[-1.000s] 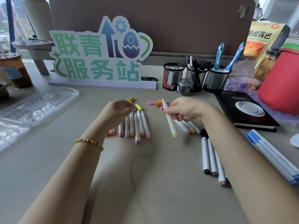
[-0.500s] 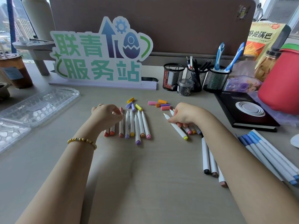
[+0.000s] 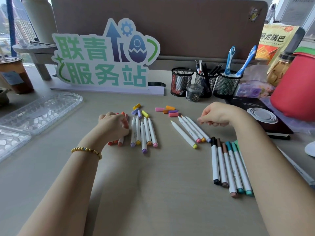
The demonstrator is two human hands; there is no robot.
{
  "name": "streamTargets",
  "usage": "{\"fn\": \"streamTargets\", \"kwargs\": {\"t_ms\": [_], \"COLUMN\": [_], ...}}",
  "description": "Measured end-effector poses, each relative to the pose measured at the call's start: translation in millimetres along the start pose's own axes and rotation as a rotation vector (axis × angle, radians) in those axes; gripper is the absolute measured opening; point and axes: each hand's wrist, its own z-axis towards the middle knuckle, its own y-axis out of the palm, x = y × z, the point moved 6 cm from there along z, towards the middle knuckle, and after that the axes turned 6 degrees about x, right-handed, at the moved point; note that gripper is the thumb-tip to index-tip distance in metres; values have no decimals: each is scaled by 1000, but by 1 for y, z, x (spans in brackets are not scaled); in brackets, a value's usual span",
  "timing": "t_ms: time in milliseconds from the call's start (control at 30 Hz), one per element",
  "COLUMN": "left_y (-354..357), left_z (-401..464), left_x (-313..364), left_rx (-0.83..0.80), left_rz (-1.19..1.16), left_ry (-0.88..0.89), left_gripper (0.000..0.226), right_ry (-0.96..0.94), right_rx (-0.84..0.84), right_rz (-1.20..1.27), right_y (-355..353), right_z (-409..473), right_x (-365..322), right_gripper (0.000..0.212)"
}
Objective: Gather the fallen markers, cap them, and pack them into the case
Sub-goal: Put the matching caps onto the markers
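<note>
My left hand [image 3: 113,127] lies over the red and orange markers [image 3: 119,142] at the left end of a row, fingers curled round them. Beside it lie several white markers [image 3: 144,132] with purple, yellow, orange and pink ends. Loose caps [image 3: 168,111] and more caps [image 3: 139,111] sit just beyond. My right hand [image 3: 219,114] hovers loosely curled and holds nothing, just right of the uncapped markers [image 3: 194,129]; the yellow-ended marker [image 3: 184,134] lies on the desk. Capped dark, brown and teal markers [image 3: 226,166] lie under my right forearm. The clear case [image 3: 39,113] lies open at the left.
A standing sign [image 3: 102,62] and mesh pen holders [image 3: 204,80] line the back. A black box [image 3: 265,116] and a red container [image 3: 296,89] stand at the right, a drink cup [image 3: 15,74] at far left. Blue markers [image 3: 303,174] lie at the right edge.
My right hand laid the yellow-ended marker down with the other uncapped ones, let go and drew back to the right. My left hand dropped onto the red and orange markers.
</note>
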Motion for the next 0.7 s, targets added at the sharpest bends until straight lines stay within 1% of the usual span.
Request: {"fn": "streamTargets", "kwargs": {"t_ms": [100, 167, 233, 333, 433, 533, 600, 700], "left_y": [-2, -4, -3, 7, 15, 14, 15, 25], "left_z": [-3, -4, -5, -4, -4, -5, -7, -8], "left_x": [4, 10, 17, 22, 20, 27, 36, 45], "left_rx": [51, 90, 71, 0, -36, 49, 110, 80], "left_rz": [-66, -141, -158, -59, -17, 1, 14, 66], "left_ry": [33, 73, 101, 143, 138, 114, 144, 152], "left_gripper": [2, 6, 13, 22, 29, 25, 27, 36], "right_ry": [-10, -47, -82, -113, -140, -152, -149, -142], "right_rx": [0, -7, -34, -69, -80, -59, -30, 5], "right_rz": [-20, -32, -29, -78, -139, -135, -100, -44], "right_y": [-1, 2, 7, 15, 21, 20, 18, 17], "right_z": [-1, -3, -4, -5, -5, -5, -5, -4], "right_x": [3, -1, -8, -18, -23, -26, -27, -28], "right_gripper": [16, 10, 9, 15, 18, 17, 14, 14]}}
